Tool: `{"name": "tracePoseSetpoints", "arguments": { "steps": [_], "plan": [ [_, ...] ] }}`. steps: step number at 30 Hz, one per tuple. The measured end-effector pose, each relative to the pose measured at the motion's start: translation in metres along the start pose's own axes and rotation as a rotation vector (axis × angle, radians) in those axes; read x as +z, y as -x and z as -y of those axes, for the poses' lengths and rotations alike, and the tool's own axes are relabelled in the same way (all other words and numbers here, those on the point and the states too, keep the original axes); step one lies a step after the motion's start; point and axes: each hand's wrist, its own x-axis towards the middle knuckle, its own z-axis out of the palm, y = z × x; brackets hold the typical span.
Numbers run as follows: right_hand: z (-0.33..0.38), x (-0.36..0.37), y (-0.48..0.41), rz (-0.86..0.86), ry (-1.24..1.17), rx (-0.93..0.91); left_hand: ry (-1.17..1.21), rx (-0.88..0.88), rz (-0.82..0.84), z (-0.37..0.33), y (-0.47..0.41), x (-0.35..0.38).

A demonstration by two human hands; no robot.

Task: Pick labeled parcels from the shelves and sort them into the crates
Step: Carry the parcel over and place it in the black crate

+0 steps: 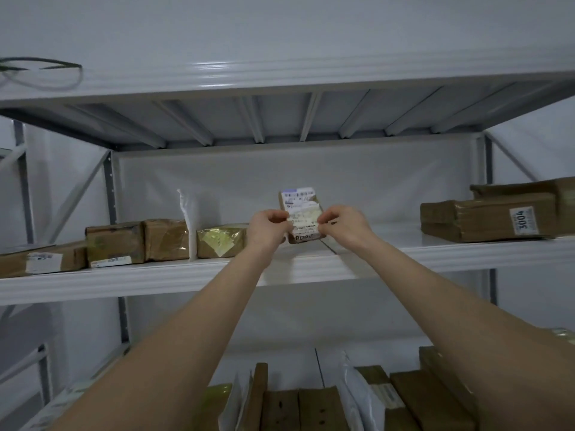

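Note:
A small brown parcel with a white shipping label stands tilted upright over the middle of the white metal shelf. My left hand pinches its left edge and my right hand pinches its right edge, both arms stretched forward and up. The parcel's lower part is partly hidden by my fingers. No crate is in view.
Several brown taped parcels and a white mailer sit on the shelf's left. A flat brown parcel marked 3004 lies at right. More parcels and mailers fill the shelf below. The upper shelf's underside hangs overhead.

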Motion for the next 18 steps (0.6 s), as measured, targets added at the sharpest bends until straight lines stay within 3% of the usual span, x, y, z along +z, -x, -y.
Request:
{"name": "tracePoseSetpoints", "arguments": {
  "steps": [9, 15, 18],
  "plan": [
    [-0.041, -0.052, 0.01, -0.144, -0.011, 0.065, 0.127, 0.123, 0.129, -0.028, 0.015, 0.085],
    [-0.068, -0.088, 0.019, -0.116, 0.307, 0.18, 0.087, 0.045, 0.357, -0.032, 0.028, 0.14],
    [-0.076, -0.095, 0.022, -0.058, 0.435, 0.173, -0.015, 0.063, 0.376, -0.027, 0.032, 0.148]
  ]
}}
